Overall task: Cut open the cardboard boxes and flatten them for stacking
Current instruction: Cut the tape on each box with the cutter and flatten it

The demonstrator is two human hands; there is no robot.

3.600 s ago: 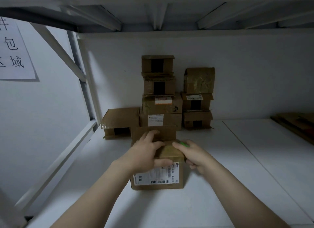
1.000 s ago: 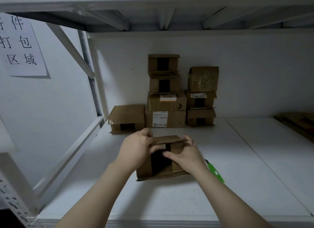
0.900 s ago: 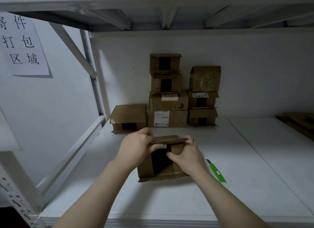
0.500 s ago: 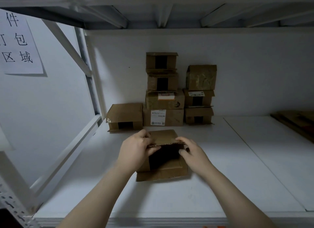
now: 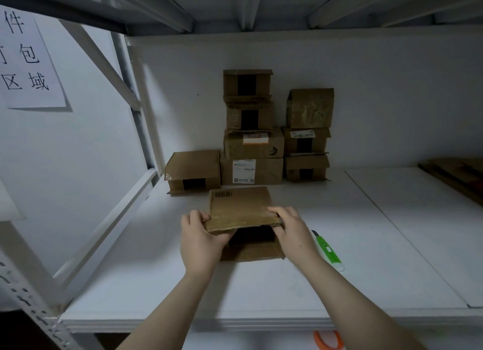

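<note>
- The opened cardboard box [image 5: 243,211] sits mid-shelf, seemingly half collapsed; the left hand [image 5: 201,242] and right hand [image 5: 292,232] grip its top panel's near edge.
- The green utility knife [image 5: 328,250] lies beside it, unheld.
- The stacked boxes [image 5: 252,146] behind look untouched.

a packing or storage room: white metal shelving [image 5: 392,219], stacked cardboard boxes [image 5: 251,130], handwritten wall sign [image 5: 26,62]

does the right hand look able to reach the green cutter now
Probably yes: the green cutter lies uncovered just beside the right hand, nothing between them, though that hand must first release the box.
</note>
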